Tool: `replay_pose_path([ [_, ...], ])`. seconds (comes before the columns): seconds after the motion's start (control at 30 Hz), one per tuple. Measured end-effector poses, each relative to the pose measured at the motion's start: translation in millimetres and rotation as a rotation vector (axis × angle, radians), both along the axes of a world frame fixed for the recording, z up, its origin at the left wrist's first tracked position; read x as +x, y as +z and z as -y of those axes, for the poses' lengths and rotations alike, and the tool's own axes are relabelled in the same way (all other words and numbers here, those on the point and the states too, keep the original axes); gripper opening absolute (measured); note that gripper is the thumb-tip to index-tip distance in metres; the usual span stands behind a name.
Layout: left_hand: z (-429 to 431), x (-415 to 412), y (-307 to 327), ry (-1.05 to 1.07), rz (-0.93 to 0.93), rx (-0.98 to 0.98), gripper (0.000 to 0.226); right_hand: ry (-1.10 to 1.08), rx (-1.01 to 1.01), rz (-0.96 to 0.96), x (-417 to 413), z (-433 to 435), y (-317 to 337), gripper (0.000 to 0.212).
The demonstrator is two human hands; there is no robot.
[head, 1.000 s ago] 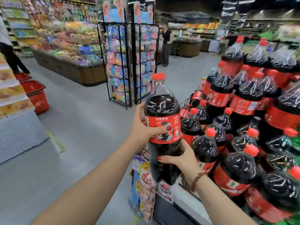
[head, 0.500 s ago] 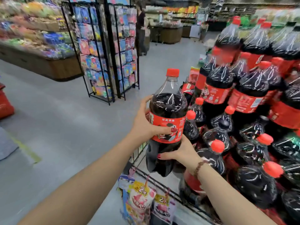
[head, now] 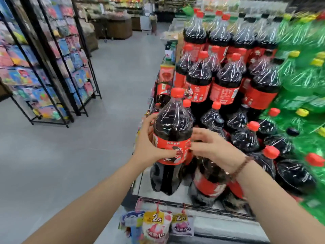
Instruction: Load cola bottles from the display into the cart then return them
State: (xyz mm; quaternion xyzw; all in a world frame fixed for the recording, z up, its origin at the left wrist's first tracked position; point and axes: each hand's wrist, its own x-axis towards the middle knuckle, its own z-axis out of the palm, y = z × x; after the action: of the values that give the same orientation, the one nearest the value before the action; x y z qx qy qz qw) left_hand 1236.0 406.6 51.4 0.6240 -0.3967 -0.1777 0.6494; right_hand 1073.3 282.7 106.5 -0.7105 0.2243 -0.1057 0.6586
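Note:
A large cola bottle (head: 173, 124) with a red cap and red label stands upright at the front left corner of the display shelf (head: 218, 226). My left hand (head: 151, 147) grips it at the label from the left. From the right, my right hand (head: 216, 150) curls its thumb and fingers against the label. Whether the bottle's base rests on the shelf or hangs just above it is unclear. Behind and to the right, several tiers of the same cola bottles (head: 225, 81) are stacked. No cart is in view.
Green soda bottles (head: 302, 81) fill the display's right side. Small snack packs (head: 156, 226) hang from the shelf's front rail. Two black wire racks (head: 58, 67) of colourful packets stand to the left across the grey floor (head: 70, 164). Wooden produce stands sit far back.
The bottle has come down and in towards the display's bottom shelf. My right hand has shifted from under the bottle up to the label's right side. The view has turned right.

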Motion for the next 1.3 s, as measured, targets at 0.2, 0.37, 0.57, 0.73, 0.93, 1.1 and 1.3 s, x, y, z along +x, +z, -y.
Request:
replay_pose_path([
  [0.2,2,-1,-19,-0.116,0.078,0.055,0.105,-0.199,-0.251,0.067,15,-1,56,0.055],
  [0.37,-3,-8,-36,-0.145,0.073,0.081,0.105,-0.285,-0.505,0.005,36,-7,37,0.046],
  [0.57,-5,-19,-65,-0.199,0.098,0.12,0.11,-0.329,-0.807,-0.112,33,-22,19,0.018],
  [0.73,1,-31,-75,-0.207,0.121,0.114,0.109,-0.376,-0.783,-0.135,21,-27,6,0.021],
  [0.93,5,-28,-86,-0.228,0.148,0.138,0.11,-0.375,-0.736,-0.157,21,-27,-2,0.022],
  [1.1,6,-28,-93,-0.216,0.15,0.148,0.113,-0.395,-0.688,-0.145,20,-27,-9,0.025],
  [1.3,8,-29,-101,-0.234,0.129,0.164,0.115,-0.426,-0.594,-0.102,15,-29,-19,0.025],
])
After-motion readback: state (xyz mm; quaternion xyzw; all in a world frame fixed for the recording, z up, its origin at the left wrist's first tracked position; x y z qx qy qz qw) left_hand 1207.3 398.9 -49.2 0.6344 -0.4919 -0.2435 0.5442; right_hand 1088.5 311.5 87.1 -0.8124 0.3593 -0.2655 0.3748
